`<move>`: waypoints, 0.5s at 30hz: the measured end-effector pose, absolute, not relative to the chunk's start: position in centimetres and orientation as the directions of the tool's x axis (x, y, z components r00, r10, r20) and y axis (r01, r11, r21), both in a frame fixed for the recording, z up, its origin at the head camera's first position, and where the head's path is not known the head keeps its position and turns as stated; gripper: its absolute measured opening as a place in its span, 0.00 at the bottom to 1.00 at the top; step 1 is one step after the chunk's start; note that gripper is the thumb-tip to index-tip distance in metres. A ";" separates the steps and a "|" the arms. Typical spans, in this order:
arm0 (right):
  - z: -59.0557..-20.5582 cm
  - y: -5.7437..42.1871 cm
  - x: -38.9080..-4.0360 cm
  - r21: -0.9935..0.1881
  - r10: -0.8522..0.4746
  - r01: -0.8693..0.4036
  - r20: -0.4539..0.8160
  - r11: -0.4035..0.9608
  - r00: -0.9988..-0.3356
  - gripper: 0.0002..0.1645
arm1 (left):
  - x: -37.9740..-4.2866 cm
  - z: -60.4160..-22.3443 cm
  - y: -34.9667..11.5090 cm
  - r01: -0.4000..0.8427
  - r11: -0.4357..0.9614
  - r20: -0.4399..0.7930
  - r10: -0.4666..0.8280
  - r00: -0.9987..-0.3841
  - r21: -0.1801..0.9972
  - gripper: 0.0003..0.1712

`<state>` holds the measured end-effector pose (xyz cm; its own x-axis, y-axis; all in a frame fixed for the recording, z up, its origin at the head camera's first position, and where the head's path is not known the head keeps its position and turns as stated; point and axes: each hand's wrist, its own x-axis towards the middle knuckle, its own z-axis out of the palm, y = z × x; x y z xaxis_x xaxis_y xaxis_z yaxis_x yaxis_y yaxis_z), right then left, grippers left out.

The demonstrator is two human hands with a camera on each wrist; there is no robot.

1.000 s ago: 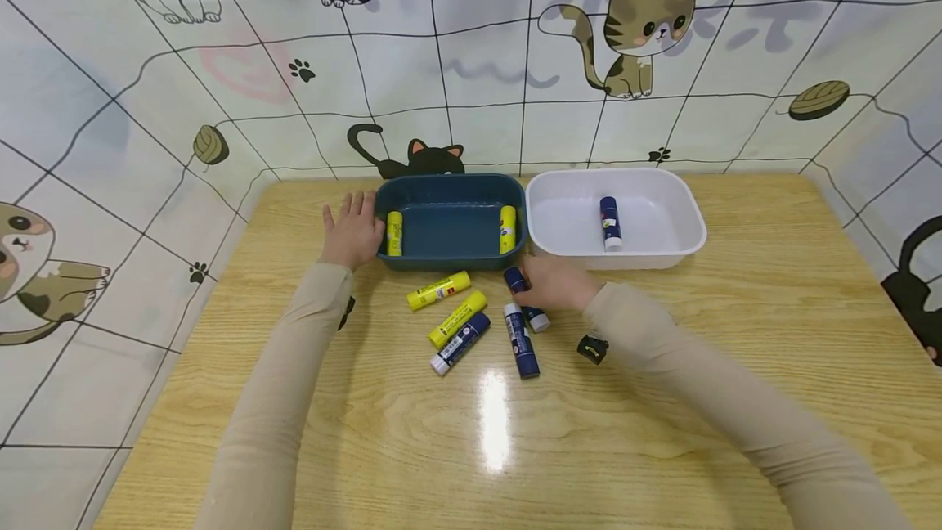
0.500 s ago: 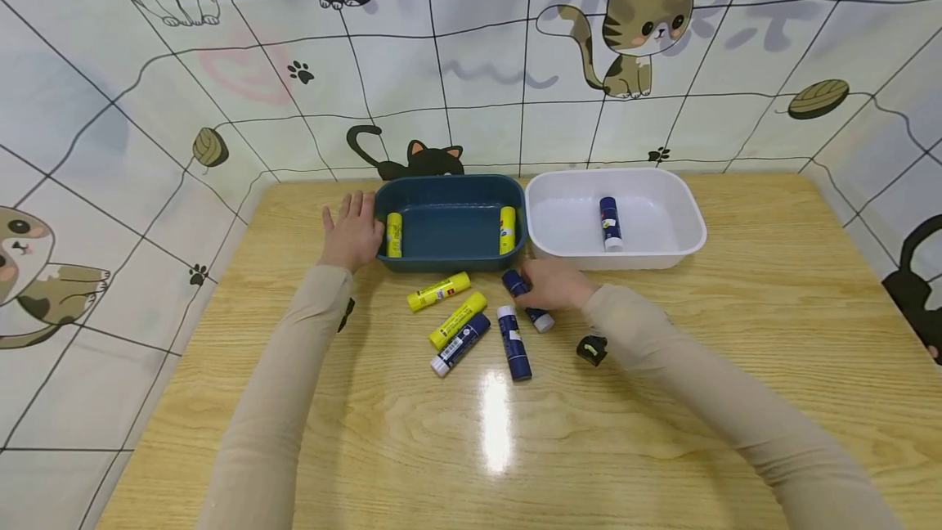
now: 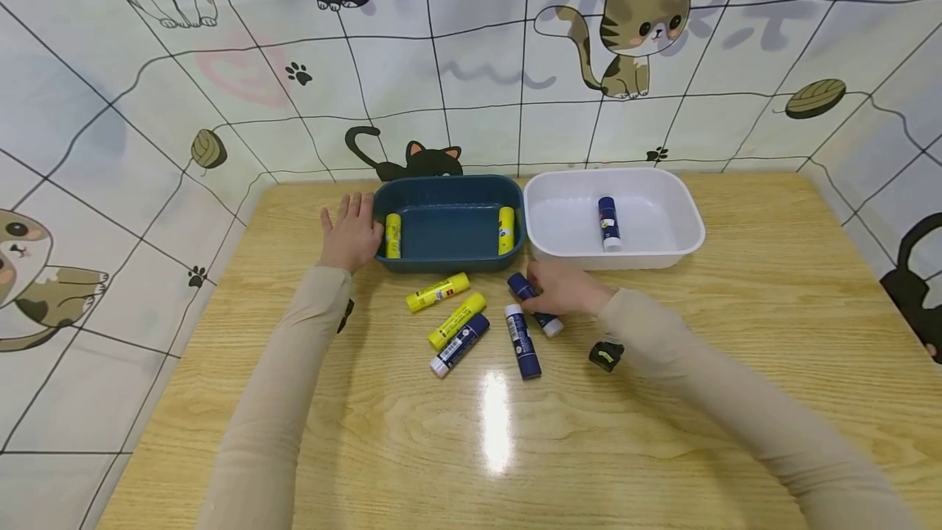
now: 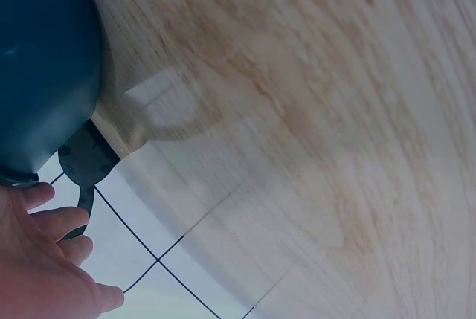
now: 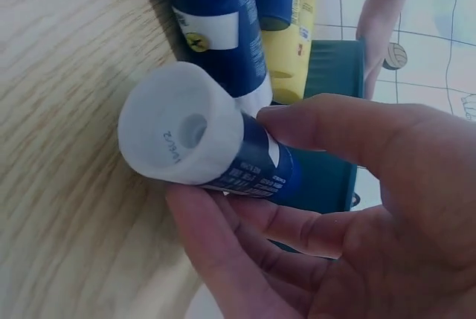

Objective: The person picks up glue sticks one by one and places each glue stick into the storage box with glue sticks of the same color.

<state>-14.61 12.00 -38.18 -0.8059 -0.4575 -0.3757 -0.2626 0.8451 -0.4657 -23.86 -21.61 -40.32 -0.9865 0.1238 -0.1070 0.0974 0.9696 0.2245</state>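
Note:
My right hand (image 3: 570,289) pinches a dark blue glue stick (image 5: 256,144) with a white end between thumb and fingers, low over the table in front of the bins. Beside it lies a second blue glue stick (image 3: 523,342). Further left are a third blue glue stick (image 3: 459,345) and two yellow glue sticks (image 3: 458,321). My left hand (image 3: 351,234) rests against the left end of the dark teal bin (image 3: 449,266), fingers extended. That bin holds two yellow glue sticks (image 3: 506,230), one near each end. In the white bin (image 3: 618,260) lies one blue glue stick (image 3: 608,223).
Both bins stand side by side at the back of the wooden table (image 3: 412,448). Behind and at the sides rises a white sheet (image 3: 486,72) printed with cats and grid lines. A dark wrist device (image 3: 607,354) sits under the right sleeve.
My right hand, with the blue glue stick, has shifted slightly right. The blue glue stick beside it swung a little left, then back right. My left hand stays against the teal bin.

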 end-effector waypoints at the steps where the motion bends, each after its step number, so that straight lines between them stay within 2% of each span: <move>1: -38.1 12.1 -14.5 -0.474 -0.455 -0.254 -0.376 0.843 -0.807 0.21 | -23.8 -40.3 -21.6 0.099 0.969 -0.109 0.126 -0.986 0.225 0.34; 8: -37.2 13.3 -14.0 -0.531 -0.464 -0.226 -0.371 0.816 -0.804 0.20 | -23.9 -40.4 -21.7 0.098 0.972 -0.122 0.125 -0.985 0.212 0.34; 15: -36.2 14.3 -13.5 -0.516 -0.475 -0.251 -0.364 0.819 -0.801 0.19 | -23.9 -40.2 -21.7 0.098 0.970 -0.123 0.128 -0.984 0.223 0.34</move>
<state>-13.50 14.33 -36.22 -0.8010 -0.4754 -0.3640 -0.2512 0.8187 -0.5164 -23.85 -21.65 -40.23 -0.9842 0.1276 -0.1231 0.0979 0.9700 0.2227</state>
